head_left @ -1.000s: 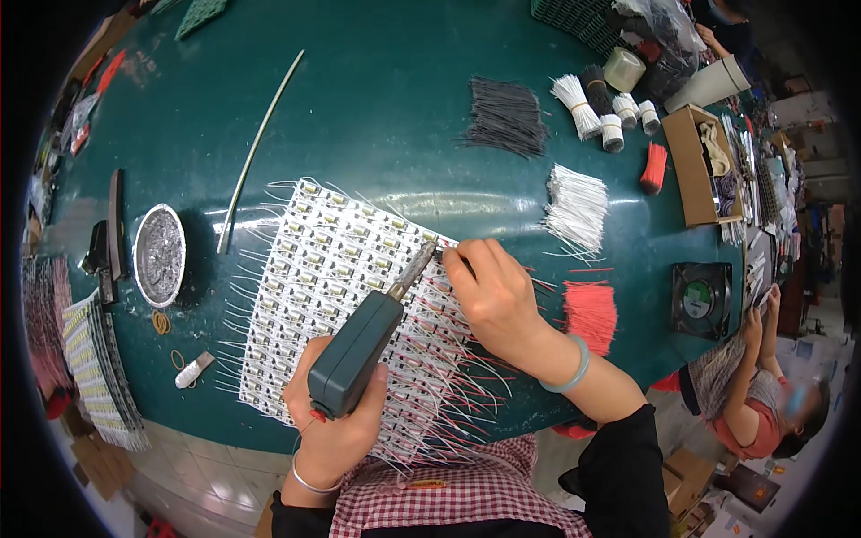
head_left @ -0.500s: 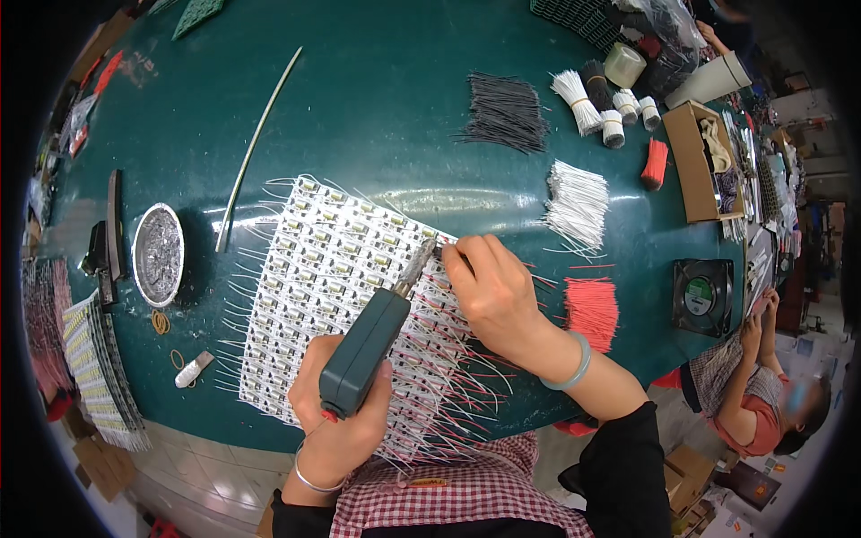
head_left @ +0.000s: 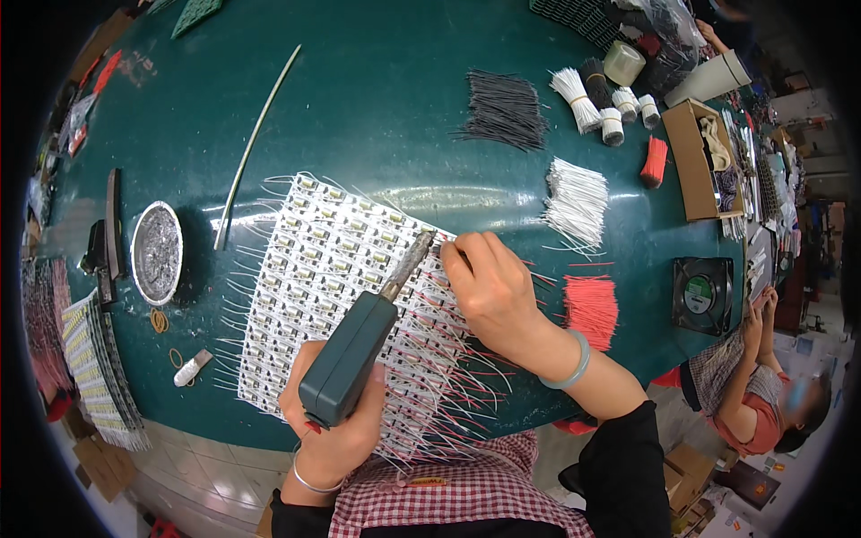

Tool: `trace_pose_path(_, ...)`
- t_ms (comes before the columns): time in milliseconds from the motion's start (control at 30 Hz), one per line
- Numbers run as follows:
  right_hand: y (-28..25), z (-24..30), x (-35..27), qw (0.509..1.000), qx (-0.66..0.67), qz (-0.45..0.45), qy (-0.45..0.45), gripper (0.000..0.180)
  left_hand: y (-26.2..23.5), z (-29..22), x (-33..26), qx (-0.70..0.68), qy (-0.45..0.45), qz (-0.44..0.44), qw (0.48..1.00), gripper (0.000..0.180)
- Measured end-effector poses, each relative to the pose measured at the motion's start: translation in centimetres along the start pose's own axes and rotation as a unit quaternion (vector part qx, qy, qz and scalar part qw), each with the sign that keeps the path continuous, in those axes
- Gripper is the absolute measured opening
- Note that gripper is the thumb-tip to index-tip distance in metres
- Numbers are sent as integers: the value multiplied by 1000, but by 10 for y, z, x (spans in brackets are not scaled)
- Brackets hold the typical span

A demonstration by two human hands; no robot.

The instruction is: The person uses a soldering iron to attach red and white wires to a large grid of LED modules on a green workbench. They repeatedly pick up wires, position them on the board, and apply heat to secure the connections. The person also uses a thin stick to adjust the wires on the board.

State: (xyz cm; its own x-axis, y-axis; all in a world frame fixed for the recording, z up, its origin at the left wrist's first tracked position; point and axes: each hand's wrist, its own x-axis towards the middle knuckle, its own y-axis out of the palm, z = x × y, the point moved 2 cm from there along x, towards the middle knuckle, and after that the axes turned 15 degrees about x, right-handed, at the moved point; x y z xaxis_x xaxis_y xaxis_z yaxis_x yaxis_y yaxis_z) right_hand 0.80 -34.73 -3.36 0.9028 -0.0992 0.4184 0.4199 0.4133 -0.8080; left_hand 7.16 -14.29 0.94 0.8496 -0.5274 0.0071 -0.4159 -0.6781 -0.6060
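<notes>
My left hand (head_left: 336, 408) grips the green body of a soldering iron (head_left: 352, 354), its grey tip reaching up and right to the top right corner of a white circuit board panel (head_left: 309, 269). Rows of small components cover the panel. White wires stick out along its left side, red and white wires along its lower right. My right hand (head_left: 489, 278) is closed at that same corner, thumb and forefinger pinched beside the iron's tip. What those fingers hold is too small and hidden to make out.
Right of the panel lie piles of black wires (head_left: 504, 109), white wires (head_left: 576, 206) and red wires (head_left: 589, 312). A black fan (head_left: 702, 295) and a cardboard box (head_left: 691, 166) stand farther right, near another person. A foil-like bowl (head_left: 157, 254) sits at left, a thin rod (head_left: 256, 148) beyond the panel.
The soldering iron has shifted slightly left and down in my left hand, its body swinging lower. My right hand has stayed almost in place at the corner.
</notes>
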Motion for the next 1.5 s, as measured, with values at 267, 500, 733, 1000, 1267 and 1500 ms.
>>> trace_pose_path(267, 0, 0, 0, 1000, -2, -8, -4, 27, 3, 6, 0, -32, -7, 1, 999, 19)
trace_pose_path(500, 0, 0, 0, 1000, 2, -12, -1, 28, 12, 9, -2, -48, -10, -17, 999, 16)
trace_pose_path(733, 1, 1, 2, 1000, 0, -13, -1, 27, 9, 3, -3, -21, -22, -10, 999, 16)
trace_pose_path(1000, -1, -1, 0, 1000, 1, -11, 9, 26, -51, 30, -16, 100, 60, -324, 939, 38)
trace_pose_path(1267, 2, 2, 2, 1000, 0, -15, 2, 25, -133, 85, 12, 86, -165, -348, 919, 25)
trace_pose_path(1500, -10, 5, 2, 1000, 8, -5, 23, 28, -75, 47, -12, -90, -101, -201, 970, 49)
